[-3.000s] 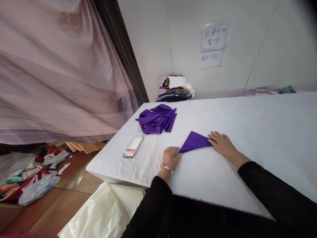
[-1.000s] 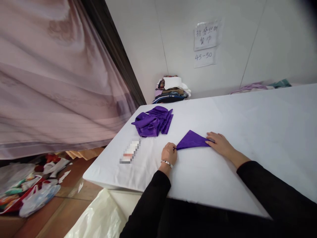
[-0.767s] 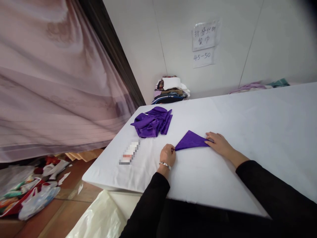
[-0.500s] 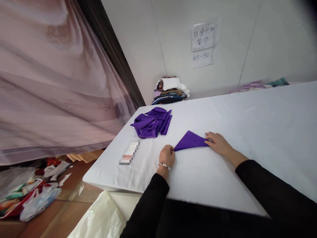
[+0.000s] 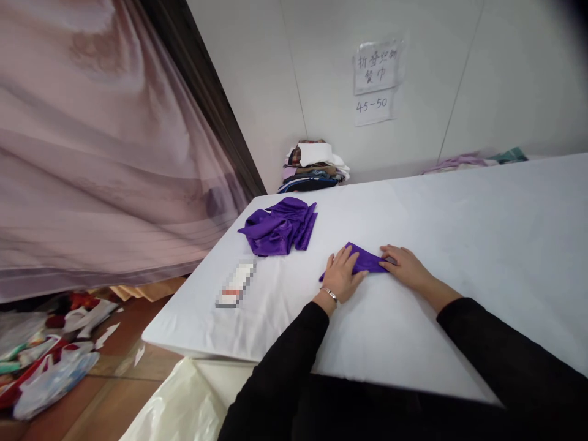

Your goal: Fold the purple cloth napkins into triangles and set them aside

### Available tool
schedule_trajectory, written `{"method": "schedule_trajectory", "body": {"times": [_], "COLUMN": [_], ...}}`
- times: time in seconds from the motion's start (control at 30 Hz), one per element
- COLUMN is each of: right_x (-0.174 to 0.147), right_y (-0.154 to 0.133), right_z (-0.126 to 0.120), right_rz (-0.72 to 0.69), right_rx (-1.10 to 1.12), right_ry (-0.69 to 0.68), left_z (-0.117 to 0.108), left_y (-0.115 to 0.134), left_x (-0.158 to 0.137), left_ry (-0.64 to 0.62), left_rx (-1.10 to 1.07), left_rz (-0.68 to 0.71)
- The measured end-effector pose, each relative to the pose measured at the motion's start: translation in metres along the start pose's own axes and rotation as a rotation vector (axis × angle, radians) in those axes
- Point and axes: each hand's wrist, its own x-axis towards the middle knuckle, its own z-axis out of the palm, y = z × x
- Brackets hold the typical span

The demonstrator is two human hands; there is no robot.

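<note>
Cloth [image 5: 367,261] lies under left hand [image 5: 340,274], earlier pinching, fingers now spread; right hand [image 5: 408,267], thumb and fingers parted, touches one tip. Bag [image 5: 181,407] drapes bin [image 5: 225,375] below surface's [image 5: 459,233] front edge.

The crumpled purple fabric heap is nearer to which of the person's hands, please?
The left hand: it lies on the folded purple cloth, front-right of the heap; the right hand is farther right, at that cloth's right end.

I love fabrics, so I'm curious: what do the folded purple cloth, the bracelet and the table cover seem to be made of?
The folded purple cloth looks like thin, smooth fabric: its folded edges look crisp. The bracelet seems polished metal, given its silvery glint. The table cover appears to be matte cloth, softly wrinkled; I can't tell the fibres.
</note>
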Motion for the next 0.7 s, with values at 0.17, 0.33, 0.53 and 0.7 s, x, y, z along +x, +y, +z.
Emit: {"method": "schedule_trajectory", "body": {"times": [0.17, 0.33, 0.53, 0.7], "right_x": [0.001, 0.001, 0.002, 0.014], "right_y": [0.001, 0.001, -0.002, -0.051], "right_z": [0.0, 0.0, -0.007, -0.009], "right_rz": [-0.005, 0.016, 0.105, 0.04], "right_rx": [-0.007, 0.025, 0.123, 0.07], "right_ry": [-0.005, -0.005, 0.003, 0.158], "left_z": [0.015, 0.022, 0.025, 0.022], "left_y": [0.005, 0.0, -0.002, 0.0], "left_x": [0.005, 0.004, 0.005, 0.006], "left_ry": [-0.232, -0.24, -0.225, -0.231], "left_rx": [0.091, 0.095, 0.066, 0.059], "left_rz": [-0.003, -0.003, 0.009, -0.001]}}
